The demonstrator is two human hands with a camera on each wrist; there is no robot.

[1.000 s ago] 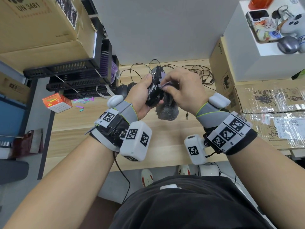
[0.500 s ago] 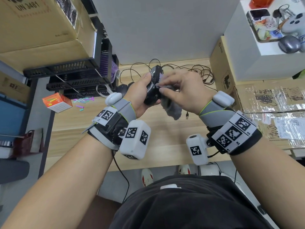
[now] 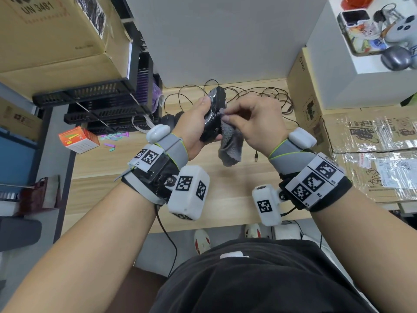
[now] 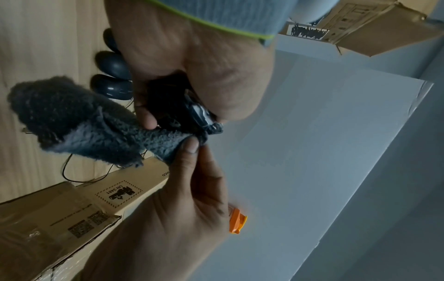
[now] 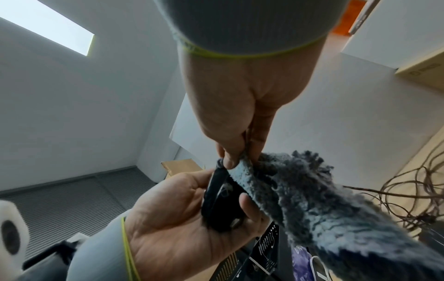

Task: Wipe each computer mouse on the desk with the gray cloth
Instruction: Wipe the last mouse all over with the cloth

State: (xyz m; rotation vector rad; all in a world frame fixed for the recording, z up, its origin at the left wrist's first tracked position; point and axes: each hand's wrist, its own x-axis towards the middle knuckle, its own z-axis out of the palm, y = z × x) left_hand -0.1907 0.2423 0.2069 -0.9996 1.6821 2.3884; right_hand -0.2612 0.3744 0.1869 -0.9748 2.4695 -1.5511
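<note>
My left hand grips a black computer mouse and holds it tilted on edge above the wooden desk. My right hand pinches the gray cloth between thumb and fingers and presses it against the mouse's right side; the cloth's free end hangs below. In the left wrist view the mouse sits between my thumb and fingers, with the cloth against it. In the right wrist view the mouse lies in my left palm beside the cloth. Two more dark mice lie on the desk behind.
Tangled dark cables lie at the back of the desk. Black trays are stacked at the left, with an orange box and small coloured bits near them. Cardboard boxes stand at the right. A USB plug rests on the desk.
The mouse has tilted more upright in my left hand. My right hand slid the cloth up along its side, and my right fingers have straightened somewhat.
</note>
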